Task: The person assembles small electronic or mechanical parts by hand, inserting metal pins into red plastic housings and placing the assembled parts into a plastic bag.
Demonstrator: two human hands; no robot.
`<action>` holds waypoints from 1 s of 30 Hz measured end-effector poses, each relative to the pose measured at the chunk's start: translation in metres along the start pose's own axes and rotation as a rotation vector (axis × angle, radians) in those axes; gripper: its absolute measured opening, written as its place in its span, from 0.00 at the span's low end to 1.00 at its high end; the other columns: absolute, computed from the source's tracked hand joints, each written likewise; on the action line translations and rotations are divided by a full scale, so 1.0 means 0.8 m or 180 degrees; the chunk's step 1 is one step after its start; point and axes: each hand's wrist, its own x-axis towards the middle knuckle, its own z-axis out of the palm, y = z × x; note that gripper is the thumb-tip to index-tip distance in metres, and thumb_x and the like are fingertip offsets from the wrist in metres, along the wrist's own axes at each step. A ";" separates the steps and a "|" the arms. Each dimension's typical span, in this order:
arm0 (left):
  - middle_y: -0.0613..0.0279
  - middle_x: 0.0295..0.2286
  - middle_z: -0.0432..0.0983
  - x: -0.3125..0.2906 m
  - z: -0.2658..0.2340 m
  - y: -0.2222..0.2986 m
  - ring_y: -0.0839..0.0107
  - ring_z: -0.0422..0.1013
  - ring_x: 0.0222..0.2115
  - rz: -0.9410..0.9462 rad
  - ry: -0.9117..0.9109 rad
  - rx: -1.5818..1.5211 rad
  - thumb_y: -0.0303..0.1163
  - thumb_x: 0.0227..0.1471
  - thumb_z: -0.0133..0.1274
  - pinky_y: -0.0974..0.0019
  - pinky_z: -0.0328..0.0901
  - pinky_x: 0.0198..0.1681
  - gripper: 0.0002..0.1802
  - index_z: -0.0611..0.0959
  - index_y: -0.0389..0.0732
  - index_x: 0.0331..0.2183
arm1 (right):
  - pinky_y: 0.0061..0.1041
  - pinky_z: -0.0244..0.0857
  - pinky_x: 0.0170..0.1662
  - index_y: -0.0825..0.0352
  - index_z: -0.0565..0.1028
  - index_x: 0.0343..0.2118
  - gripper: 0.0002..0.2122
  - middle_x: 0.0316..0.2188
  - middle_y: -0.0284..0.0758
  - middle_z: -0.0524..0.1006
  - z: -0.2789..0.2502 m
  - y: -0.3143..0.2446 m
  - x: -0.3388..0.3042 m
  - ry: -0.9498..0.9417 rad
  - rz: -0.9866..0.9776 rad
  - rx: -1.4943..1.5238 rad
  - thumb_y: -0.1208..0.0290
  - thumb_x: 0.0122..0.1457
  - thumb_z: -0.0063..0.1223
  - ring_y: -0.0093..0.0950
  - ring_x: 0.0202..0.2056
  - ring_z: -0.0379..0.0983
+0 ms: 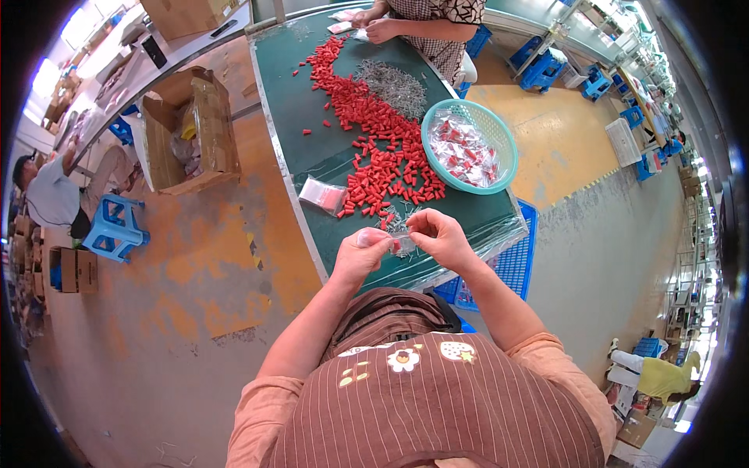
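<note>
Close to the table's near edge, my left hand (360,253) and my right hand (441,236) are both closed on a small clear plastic bag (402,244). The bag stretches between my fingertips, with something red at its left end by my left thumb. Just beyond my hands lies a small heap of grey screws (400,216). A long spread of red plastic caps or plugs (374,168) runs up the table from there. To the left of the spread rests a stack of flat clear bags (322,196).
A teal basket (509,162) of filled bags stands at the table's right edge. A larger pile of screws (392,87) lies farther up. Across the table a co-worker's hands (381,30) handle small bags. A blue crate (516,261) sits below right, an open carton (222,140) at left.
</note>
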 end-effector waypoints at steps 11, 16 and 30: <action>0.64 0.25 0.76 -0.001 0.003 0.000 0.84 0.59 0.16 -0.0041 -0.0033 -0.0129 0.26 0.49 0.56 0.79 0.52 0.17 0.04 0.79 0.39 0.30 | 0.19 0.65 0.37 0.69 0.72 0.35 0.08 0.29 0.31 0.74 0.003 -0.009 -0.007 0.0021 -0.0219 -0.0156 0.78 0.51 0.52 0.18 0.32 0.70; 0.65 0.26 0.76 -0.001 0.008 0.000 0.84 0.59 0.16 0.0057 -0.0104 0.0007 0.26 0.49 0.56 0.79 0.52 0.16 0.03 0.79 0.39 0.29 | 0.19 0.65 0.37 0.70 0.72 0.36 0.09 0.29 0.31 0.74 0.009 -0.017 -0.008 -0.0106 -0.0203 -0.0027 0.77 0.51 0.54 0.17 0.32 0.69; 0.72 0.21 0.69 0.001 0.012 -0.014 0.84 0.59 0.16 -0.0209 -0.0375 -0.0107 0.28 0.49 0.57 0.78 0.51 0.17 0.08 0.78 0.38 0.34 | 0.22 0.67 0.37 0.70 0.71 0.34 0.08 0.28 0.34 0.75 -0.007 -0.013 -0.025 -0.0093 -0.0073 -0.0221 0.77 0.52 0.55 0.21 0.33 0.73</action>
